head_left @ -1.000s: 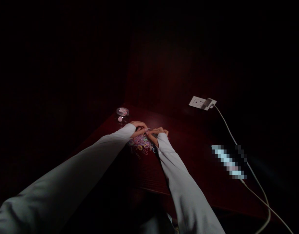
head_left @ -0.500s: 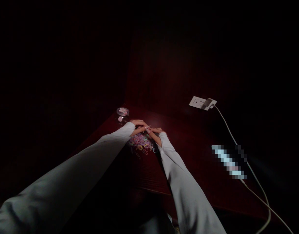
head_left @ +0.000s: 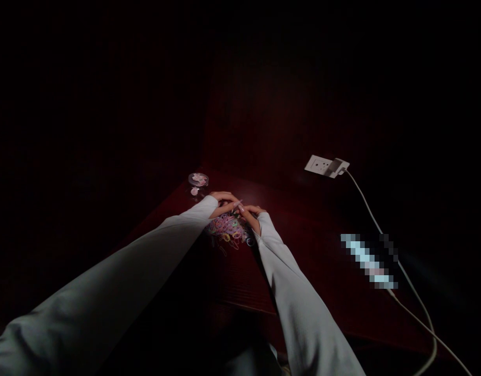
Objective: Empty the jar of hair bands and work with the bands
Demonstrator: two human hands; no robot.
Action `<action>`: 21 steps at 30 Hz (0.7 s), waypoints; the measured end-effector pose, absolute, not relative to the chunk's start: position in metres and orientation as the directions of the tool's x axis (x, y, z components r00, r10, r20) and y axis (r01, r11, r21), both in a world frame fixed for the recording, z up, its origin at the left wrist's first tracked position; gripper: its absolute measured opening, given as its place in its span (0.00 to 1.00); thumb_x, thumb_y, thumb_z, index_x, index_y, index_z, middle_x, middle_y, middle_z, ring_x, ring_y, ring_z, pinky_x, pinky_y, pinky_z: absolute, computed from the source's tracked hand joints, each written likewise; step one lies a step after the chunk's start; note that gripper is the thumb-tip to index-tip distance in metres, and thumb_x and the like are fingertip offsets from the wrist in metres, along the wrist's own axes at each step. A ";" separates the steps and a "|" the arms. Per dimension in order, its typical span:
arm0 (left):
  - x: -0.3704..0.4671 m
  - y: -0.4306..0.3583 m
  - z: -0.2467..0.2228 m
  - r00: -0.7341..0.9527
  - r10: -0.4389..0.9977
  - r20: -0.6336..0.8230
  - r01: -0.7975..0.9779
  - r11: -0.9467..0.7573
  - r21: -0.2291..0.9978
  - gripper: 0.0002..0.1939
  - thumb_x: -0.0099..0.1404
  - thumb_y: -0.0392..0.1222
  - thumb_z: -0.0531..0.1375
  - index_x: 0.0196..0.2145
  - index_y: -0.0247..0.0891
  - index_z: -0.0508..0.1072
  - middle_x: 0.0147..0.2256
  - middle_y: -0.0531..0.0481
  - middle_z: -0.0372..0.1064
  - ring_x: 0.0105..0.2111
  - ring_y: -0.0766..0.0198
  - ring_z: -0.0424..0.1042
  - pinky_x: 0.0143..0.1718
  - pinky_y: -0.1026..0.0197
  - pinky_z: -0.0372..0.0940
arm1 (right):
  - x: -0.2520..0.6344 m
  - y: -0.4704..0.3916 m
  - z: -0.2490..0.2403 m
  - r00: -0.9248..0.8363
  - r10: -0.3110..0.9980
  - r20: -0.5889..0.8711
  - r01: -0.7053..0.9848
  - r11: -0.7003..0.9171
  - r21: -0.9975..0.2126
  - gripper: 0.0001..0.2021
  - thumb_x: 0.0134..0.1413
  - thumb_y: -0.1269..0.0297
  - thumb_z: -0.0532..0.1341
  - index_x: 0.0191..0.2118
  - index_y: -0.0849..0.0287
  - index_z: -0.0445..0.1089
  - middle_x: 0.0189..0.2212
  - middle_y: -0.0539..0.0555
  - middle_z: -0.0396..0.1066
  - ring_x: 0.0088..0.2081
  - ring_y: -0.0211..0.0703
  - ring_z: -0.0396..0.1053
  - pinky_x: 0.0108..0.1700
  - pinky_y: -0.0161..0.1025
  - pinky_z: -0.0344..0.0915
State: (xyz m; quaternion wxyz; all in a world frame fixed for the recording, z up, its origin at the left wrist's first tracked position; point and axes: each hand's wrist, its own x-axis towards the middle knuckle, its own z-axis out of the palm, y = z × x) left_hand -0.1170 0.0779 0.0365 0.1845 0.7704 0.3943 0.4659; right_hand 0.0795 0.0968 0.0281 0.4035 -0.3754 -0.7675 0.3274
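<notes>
A loose pile of small coloured elastic bands [head_left: 226,227], mostly pink and purple with some yellow and green, lies on a dark red tabletop [head_left: 244,284]. Over its far edge, my left hand [head_left: 225,201] comes in from the left with fingers bent and thumb stretched toward the fingertips. My right hand [head_left: 253,214] meets it from the right, fingers curled and thumb pointing inward. Both thumbs come together above the pile. Whatever the fingertips pinch is too small and dark to make out.
A clear round container [head_left: 198,180] with pink-and-white pieces stands beyond my left wrist. Right of the hands are a white wall socket [head_left: 320,165] with a plugged-in charger, its white cable [head_left: 367,203], and a blurred-out lit device [head_left: 367,261] with a cable attached.
The thumbs, crossed over each other before, now meet tip to tip. My right hand has shifted slightly, showing more of the bands beneath. The pile and container stay put.
</notes>
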 end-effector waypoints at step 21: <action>-0.120 0.083 0.037 0.189 0.871 0.454 0.442 -0.488 0.753 0.17 0.67 0.49 0.58 0.37 0.32 0.80 0.23 0.52 0.71 0.19 0.71 0.58 0.21 0.69 0.51 | 0.075 0.093 0.028 -0.385 0.866 0.318 0.264 0.434 -0.862 0.26 0.52 0.34 0.58 0.29 0.54 0.77 0.25 0.51 0.76 0.27 0.41 0.70 0.33 0.38 0.64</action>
